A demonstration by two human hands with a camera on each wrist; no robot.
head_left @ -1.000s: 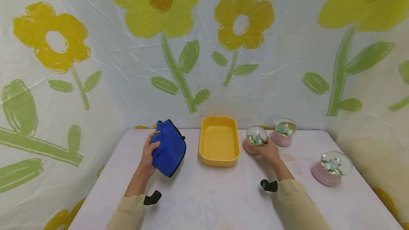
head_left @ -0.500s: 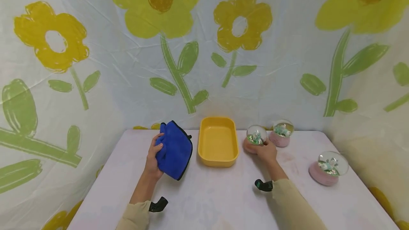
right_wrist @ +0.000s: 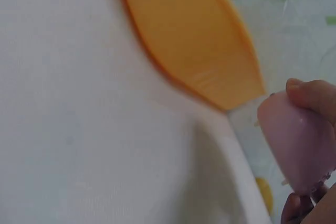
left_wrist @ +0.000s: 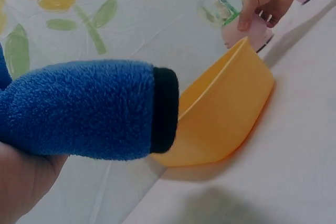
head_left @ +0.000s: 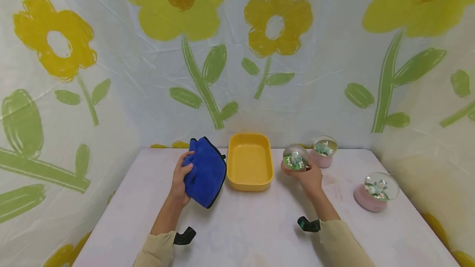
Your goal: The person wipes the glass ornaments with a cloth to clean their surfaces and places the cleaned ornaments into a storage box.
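My left hand [head_left: 180,180] grips a folded blue cloth [head_left: 206,174] with black edging, held up left of the yellow tray. In the left wrist view the fuzzy fold of the blue cloth [left_wrist: 84,109] fills the near left. My right hand [head_left: 311,180] grips a snow globe [head_left: 295,158] by its pink base, just right of the tray. The base [right_wrist: 296,140] shows between thumb and fingers in the right wrist view, while its clear dome is hidden there. In the left wrist view the held globe [left_wrist: 249,27] appears raised and tilted behind the tray.
A yellow tray [head_left: 250,186] stands between my hands near the table's back edge. A second snow globe [head_left: 322,158] sits just behind my right hand. Another snow globe [head_left: 372,197] stands farther right. A flower-printed curtain [head_left: 315,94] hangs behind the white table [head_left: 230,226].
The blue cloth has shifted right, closer to the tray. My right hand has lifted the snow globe slightly and tilted it. The view has drifted a little.
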